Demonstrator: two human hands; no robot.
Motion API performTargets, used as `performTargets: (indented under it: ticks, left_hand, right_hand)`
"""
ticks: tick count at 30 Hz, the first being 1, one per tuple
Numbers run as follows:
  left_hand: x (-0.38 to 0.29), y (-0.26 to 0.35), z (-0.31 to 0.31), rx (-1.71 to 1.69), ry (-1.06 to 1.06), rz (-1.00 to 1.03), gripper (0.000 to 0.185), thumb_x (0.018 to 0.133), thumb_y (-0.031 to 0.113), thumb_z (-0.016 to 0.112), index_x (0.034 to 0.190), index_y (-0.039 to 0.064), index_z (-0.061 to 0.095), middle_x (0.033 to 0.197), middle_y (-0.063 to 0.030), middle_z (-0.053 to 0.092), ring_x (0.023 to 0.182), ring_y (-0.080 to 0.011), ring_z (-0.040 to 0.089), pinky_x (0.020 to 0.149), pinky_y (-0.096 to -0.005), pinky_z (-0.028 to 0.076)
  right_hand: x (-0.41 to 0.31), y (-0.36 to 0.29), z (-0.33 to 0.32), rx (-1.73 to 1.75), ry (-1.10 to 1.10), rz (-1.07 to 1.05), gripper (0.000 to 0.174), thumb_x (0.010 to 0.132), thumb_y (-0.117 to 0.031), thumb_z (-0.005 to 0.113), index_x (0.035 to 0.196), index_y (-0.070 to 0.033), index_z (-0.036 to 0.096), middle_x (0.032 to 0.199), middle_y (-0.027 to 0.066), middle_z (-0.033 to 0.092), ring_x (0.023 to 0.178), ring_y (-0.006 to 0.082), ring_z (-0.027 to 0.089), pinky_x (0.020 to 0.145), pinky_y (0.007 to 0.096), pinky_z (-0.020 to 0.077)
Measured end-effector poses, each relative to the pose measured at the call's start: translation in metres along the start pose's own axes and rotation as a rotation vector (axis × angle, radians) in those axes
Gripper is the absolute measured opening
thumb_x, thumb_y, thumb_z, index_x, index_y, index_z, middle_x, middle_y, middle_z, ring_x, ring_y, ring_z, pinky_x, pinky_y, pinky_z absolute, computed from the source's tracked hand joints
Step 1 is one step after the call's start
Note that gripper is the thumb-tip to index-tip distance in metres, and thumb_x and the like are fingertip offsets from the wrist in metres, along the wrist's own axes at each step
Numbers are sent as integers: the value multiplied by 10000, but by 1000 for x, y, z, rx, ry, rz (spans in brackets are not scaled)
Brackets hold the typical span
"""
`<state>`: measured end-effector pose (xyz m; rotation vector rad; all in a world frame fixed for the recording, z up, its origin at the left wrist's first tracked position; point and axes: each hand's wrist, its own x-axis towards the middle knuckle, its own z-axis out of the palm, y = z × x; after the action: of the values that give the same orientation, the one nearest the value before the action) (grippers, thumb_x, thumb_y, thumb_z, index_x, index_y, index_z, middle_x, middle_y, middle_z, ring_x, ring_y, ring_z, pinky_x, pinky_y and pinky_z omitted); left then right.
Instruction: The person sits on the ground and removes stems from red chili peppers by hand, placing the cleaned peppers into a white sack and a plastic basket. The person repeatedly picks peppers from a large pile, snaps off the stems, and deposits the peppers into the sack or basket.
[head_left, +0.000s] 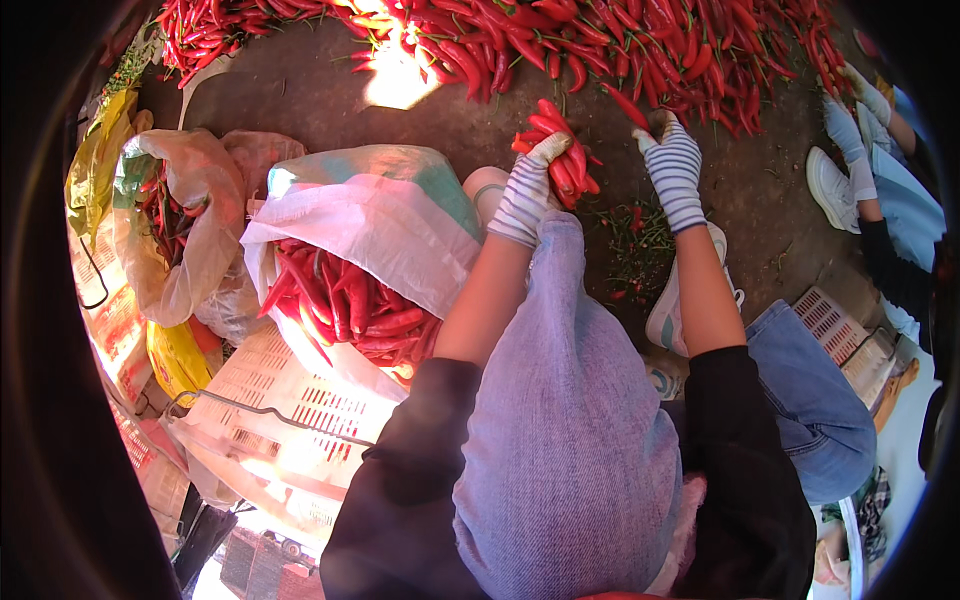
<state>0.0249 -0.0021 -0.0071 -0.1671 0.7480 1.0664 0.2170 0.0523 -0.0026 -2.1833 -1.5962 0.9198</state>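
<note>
My left hand (523, 196), in a striped knit glove, grips a bunch of red chili peppers (573, 156) above my knee. The peppers' tips point different ways, and the palm is hidden. To the right, my right hand (673, 171) wears a matching glove. Between its thumb and fingers is the end of a single red chili pepper (627, 107), near the edge of a large heap of red chilies (637, 41) on the ground. Green stems and scraps (641, 244) lie on the floor below my hands.
Left of me, an open woven sack (375, 217) of red chilies leans by a plastic crate (300, 405) with a wire handle. Another sack (214, 225) holds darker peppers. At right are a co-worker's gloved hands (844, 127), white shoe (831, 187) and another crate (829, 322).
</note>
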Motion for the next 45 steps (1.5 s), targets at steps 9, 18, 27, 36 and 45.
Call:
performTargets:
  ticks: [9, 18, 27, 36, 45]
  left_hand:
    - [-28, 15, 34, -34, -151, -94, 376, 719, 157, 655, 1050, 39, 520, 910, -107, 594, 832, -236, 579, 756, -354, 482]
    - [-18, 17, 16, 43, -86, -218, 398, 723, 268, 635, 1026, 31, 531, 878, -101, 601, 752, -238, 579, 680, -352, 493]
    - [-32, 34, 6, -79, 135, -81, 353, 734, 267, 595, 967, 14, 519, 829, -147, 601, 656, -294, 578, 562, -423, 517]
    - [-29, 36, -1, -97, 160, 54, 337, 764, 247, 611, 976, 20, 480, 820, -131, 581, 602, -294, 555, 508, -450, 506]
    - [-29, 28, 22, 40, 134, -166, 288, 756, 252, 639, 968, 71, 565, 808, -83, 596, 669, -222, 565, 614, -322, 491]
  right_hand:
    - [-50, -70, -44, -369, -169, -587, 225, 750, -230, 597, 881, -55, 546, 795, 118, 578, 732, 276, 573, 639, 360, 456]
    - [-40, -87, -52, -662, -516, -665, 283, 823, -323, 491, 758, -55, 556, 667, 128, 582, 665, 300, 586, 593, 401, 464]
    - [-30, -72, -41, -625, -788, -471, 281, 793, -236, 535, 1031, -89, 571, 967, 151, 575, 860, 298, 589, 741, 390, 470]
    - [41, -50, 13, -811, -371, -611, 397, 774, -104, 549, 1168, -99, 495, 1123, 151, 525, 891, 304, 581, 752, 391, 487]
    - [-21, -82, -36, 643, -702, -255, 291, 791, -32, 557, 1075, 27, 536, 978, 80, 611, 891, 130, 588, 800, 259, 464]
